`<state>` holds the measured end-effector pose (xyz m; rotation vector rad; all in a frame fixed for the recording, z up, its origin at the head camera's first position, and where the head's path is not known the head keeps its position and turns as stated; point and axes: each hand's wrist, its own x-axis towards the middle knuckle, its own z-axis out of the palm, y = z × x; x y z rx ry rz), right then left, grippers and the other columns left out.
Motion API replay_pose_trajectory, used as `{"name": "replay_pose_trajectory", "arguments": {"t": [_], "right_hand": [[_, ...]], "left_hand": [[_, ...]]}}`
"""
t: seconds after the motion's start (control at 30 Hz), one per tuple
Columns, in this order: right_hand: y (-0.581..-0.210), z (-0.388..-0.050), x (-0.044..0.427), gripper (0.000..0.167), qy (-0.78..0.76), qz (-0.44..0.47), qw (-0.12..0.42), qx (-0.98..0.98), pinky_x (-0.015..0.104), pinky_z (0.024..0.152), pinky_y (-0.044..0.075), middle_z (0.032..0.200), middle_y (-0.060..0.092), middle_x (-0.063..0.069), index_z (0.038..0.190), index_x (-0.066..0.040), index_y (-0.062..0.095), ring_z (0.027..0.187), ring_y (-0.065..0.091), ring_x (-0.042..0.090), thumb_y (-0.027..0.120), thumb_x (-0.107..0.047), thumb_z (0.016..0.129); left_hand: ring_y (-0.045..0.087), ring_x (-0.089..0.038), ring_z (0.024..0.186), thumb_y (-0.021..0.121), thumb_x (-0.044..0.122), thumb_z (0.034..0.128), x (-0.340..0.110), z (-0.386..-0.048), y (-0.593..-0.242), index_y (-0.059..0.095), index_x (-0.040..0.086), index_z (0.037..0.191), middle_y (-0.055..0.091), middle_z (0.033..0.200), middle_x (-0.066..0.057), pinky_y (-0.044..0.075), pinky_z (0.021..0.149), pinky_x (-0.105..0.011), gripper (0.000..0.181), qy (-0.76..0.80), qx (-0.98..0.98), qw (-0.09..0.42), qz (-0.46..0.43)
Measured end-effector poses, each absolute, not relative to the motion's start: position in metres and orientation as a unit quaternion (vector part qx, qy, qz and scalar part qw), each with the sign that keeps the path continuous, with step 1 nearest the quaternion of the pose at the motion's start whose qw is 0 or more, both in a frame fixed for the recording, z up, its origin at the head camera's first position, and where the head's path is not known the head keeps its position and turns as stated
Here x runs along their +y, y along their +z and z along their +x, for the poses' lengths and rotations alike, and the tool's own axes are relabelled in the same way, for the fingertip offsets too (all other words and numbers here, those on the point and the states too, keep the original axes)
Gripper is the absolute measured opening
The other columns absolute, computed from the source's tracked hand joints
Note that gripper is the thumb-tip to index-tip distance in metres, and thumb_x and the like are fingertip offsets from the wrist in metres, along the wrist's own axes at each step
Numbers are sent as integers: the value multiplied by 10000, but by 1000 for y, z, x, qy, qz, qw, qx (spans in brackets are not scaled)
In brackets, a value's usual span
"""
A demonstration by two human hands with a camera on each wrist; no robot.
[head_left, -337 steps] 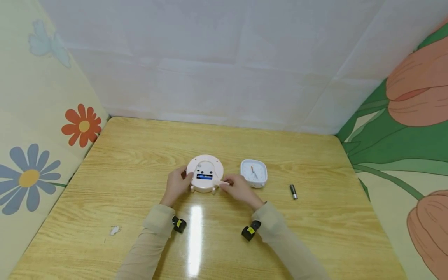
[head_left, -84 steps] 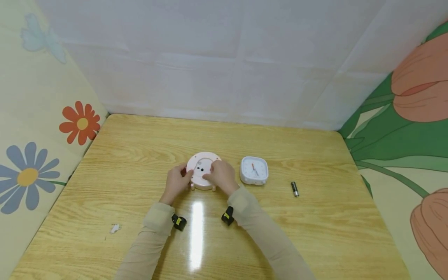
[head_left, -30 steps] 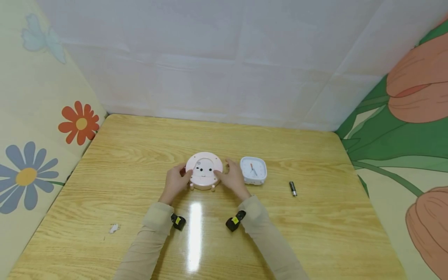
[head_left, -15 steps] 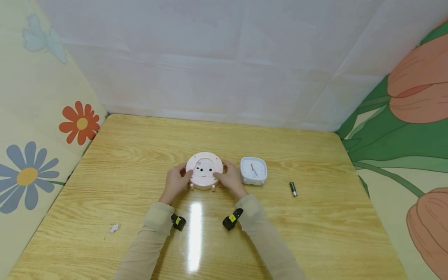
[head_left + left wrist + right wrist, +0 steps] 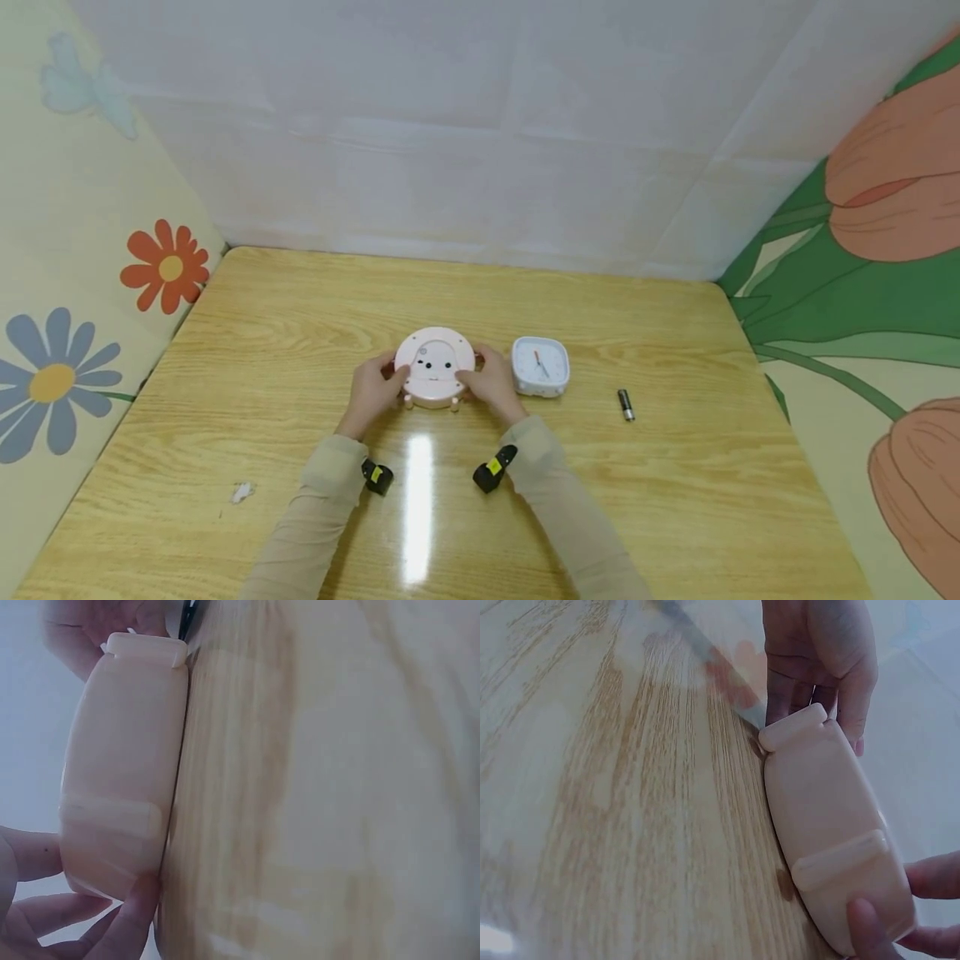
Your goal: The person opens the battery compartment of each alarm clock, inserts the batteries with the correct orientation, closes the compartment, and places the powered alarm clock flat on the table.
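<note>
A round pale pink alarm clock (image 5: 434,388) lies face down on the wooden table, its back with two dark knobs turned up. The cover sits over its battery compartment, so the battery inside is hidden. My left hand (image 5: 371,390) grips the clock's left side, thumb over the back. On the opposite side my right hand (image 5: 492,385) holds the rim in the same way. Both wrist views show the clock's side with its two stubby feet, the pink casing (image 5: 124,742) resting against the tabletop.
A white square alarm clock (image 5: 541,365) lies face up close to my right hand. Farther right is a black and silver battery (image 5: 626,405). A pale worn patch (image 5: 242,492) marks the table at front left. Cloth walls stand around the back and sides.
Earlier the compartment was open with a blue battery showing, and my right hand held the cover. The cover then went on; my right hand has since shifted to the clock's right rim.
</note>
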<state>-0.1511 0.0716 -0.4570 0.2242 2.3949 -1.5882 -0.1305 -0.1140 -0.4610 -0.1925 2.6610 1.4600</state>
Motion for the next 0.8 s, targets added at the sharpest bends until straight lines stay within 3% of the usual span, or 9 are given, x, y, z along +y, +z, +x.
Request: {"name": "replay_pose_trajectory", "arguments": {"t": [0.8], "right_hand": [[-454, -148, 72, 508, -583, 98, 132, 796, 246, 497, 504, 1116, 555, 171, 1244, 9, 525, 513, 523, 118, 657, 30, 755]], "left_hand": [[573, -257, 906, 603, 147, 852, -112, -128, -453, 541, -26, 1220, 617, 1033, -209, 487, 757, -331, 411, 507, 855, 42, -97]]}}
